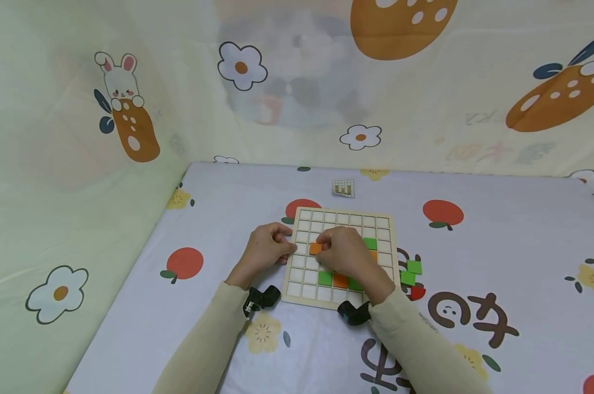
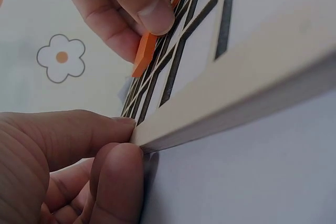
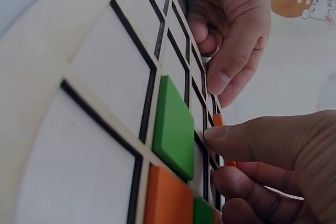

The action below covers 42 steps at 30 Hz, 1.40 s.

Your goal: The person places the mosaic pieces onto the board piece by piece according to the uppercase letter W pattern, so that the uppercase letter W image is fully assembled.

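Observation:
A square wooden grid board (image 1: 297,290) lies on the table. My left hand (image 1: 266,249) is at its left side, thumb on the top of the rim and curled index finger against the side, gripping the edge. Over the left part of the grid, my right hand (image 1: 345,251) pinches an orange square tile (image 2: 144,56) between thumb and fingers, the tile tilted in the left wrist view. Green tiles (image 1: 325,278) and orange tiles (image 1: 341,280) sit in cells toward the near side and right of the board; the right hand partly hides them.
Right of the board lie loose green tiles (image 1: 414,267), beside a red shape (image 1: 417,293). Behind the board is a small card (image 1: 343,188) with a grid pattern. A printed cloth (image 1: 218,328) covers the table, and patterned fabric walls (image 1: 297,109) stand behind and at left.

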Each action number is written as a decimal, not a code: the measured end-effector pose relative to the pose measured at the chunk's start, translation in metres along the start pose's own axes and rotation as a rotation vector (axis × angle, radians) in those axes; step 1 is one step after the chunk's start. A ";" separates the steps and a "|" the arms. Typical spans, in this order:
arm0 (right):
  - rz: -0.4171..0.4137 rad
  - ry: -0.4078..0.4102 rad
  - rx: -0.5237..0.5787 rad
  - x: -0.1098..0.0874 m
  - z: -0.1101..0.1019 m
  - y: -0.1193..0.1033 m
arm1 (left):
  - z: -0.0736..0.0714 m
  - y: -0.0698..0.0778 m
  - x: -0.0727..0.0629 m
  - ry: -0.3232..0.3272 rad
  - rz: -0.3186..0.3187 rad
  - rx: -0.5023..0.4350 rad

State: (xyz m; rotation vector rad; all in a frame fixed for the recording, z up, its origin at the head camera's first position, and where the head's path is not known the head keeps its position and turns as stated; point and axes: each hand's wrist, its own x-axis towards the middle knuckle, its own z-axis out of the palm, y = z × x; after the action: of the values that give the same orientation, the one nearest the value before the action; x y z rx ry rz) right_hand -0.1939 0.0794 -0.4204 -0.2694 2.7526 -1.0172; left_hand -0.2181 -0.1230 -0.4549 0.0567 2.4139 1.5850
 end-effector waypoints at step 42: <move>-0.061 0.035 -0.060 -0.003 0.001 0.002 | 0.000 -0.001 0.000 -0.007 0.016 0.006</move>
State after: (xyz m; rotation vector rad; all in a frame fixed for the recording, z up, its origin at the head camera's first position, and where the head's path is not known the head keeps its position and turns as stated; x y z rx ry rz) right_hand -0.1911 0.0810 -0.4219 -0.3499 2.8260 -0.9630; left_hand -0.2176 -0.1235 -0.4562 0.0825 2.4188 1.5823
